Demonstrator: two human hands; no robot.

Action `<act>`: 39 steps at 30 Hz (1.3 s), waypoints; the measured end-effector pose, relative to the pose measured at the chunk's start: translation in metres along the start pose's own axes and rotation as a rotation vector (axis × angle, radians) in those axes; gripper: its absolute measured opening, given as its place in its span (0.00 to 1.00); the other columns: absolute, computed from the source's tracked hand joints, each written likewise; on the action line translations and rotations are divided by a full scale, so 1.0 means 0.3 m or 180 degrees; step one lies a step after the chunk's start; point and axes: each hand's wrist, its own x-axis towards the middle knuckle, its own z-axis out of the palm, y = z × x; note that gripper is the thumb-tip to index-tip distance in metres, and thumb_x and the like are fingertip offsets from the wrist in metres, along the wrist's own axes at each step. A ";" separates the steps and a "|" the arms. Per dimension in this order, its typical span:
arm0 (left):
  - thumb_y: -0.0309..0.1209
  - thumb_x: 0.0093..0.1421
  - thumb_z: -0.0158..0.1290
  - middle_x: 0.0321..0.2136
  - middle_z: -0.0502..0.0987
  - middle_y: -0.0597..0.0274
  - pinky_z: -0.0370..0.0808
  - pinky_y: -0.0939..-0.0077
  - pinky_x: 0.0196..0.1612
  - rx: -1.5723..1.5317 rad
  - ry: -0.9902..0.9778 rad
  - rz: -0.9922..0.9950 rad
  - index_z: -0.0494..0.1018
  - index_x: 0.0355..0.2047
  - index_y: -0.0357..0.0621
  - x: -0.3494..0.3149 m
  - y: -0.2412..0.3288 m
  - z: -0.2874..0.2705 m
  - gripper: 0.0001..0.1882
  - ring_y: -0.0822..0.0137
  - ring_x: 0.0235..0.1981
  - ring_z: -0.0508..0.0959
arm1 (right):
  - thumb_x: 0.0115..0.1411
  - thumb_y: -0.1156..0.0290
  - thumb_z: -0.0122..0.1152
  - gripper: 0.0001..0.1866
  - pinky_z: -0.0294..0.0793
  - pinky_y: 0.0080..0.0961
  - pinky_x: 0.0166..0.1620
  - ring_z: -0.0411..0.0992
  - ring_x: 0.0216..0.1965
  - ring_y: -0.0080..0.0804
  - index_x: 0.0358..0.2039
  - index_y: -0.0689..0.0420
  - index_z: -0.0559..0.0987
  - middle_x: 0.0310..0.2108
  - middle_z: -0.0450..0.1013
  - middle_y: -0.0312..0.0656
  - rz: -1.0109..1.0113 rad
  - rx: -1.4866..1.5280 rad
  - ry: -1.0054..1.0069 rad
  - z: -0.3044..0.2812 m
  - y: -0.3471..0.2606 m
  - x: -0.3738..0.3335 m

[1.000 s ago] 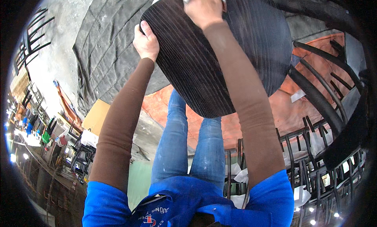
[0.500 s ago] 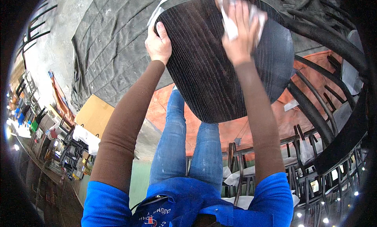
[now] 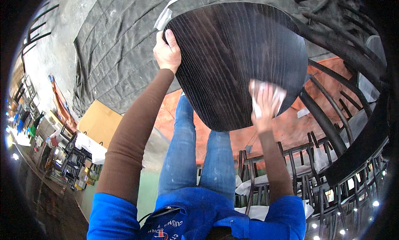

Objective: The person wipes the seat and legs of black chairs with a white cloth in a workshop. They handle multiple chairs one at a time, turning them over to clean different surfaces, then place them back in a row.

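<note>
A black wood-grained chair seat (image 3: 224,53), rounded at its corners, is tilted up in front of me. My left hand (image 3: 168,52) grips its left edge, with the thumb on the top face and the other fingers mostly hidden behind. On the lower right part of the seat lies a white cloth (image 3: 256,107). My right hand (image 3: 266,105), somewhat blurred, presses this cloth flat against the wood and keeps hold of it under the fingers. A pale strip (image 3: 165,17) sticks out by the seat's upper left corner, just above my left hand.
Black curved chair frames (image 3: 328,123) crowd the right side, close to the seat. A wrinkled dark grey sheet (image 3: 120,44) covers the floor beyond, and an orange-red sheet (image 3: 166,115) lies under the seat. A tan board (image 3: 99,123) stands at the left, near my left forearm.
My right hand has swept the cloth from the seat's far edge down toward me to its lower right. The left hand keeps its grip; the seat has shifted slightly.
</note>
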 end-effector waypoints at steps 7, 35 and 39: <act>0.51 0.68 0.36 0.32 0.76 0.36 0.70 0.55 0.39 0.0241 0.0090 0.0258 0.70 0.39 0.35 0.012 0.006 0.008 0.27 0.37 0.36 0.75 | 0.55 0.70 0.49 0.29 0.44 0.52 0.66 0.54 0.65 0.41 0.59 0.60 0.66 0.62 0.61 0.45 -0.0403 -0.0078 0.1903 -0.058 -0.049 0.923; 0.46 0.67 0.39 0.36 0.77 0.37 0.72 0.53 0.42 -0.0379 -0.0035 0.0220 0.69 0.50 0.44 -0.002 -0.040 0.003 0.22 0.36 0.41 0.75 | 0.51 0.66 0.59 0.34 0.40 0.62 0.64 0.49 0.68 0.45 0.59 0.60 0.65 0.65 0.55 0.51 -0.0164 0.0525 -0.0241 0.088 -0.277 -0.110; 0.47 0.67 0.40 0.34 0.78 0.39 0.73 0.57 0.42 -0.0514 -0.0064 0.0065 0.70 0.49 0.43 -0.008 -0.030 0.004 0.22 0.40 0.40 0.77 | 0.51 0.68 0.57 0.34 0.41 0.62 0.64 0.48 0.69 0.42 0.61 0.58 0.65 0.66 0.54 0.48 -0.0288 0.0417 -0.0446 0.086 -0.264 -0.233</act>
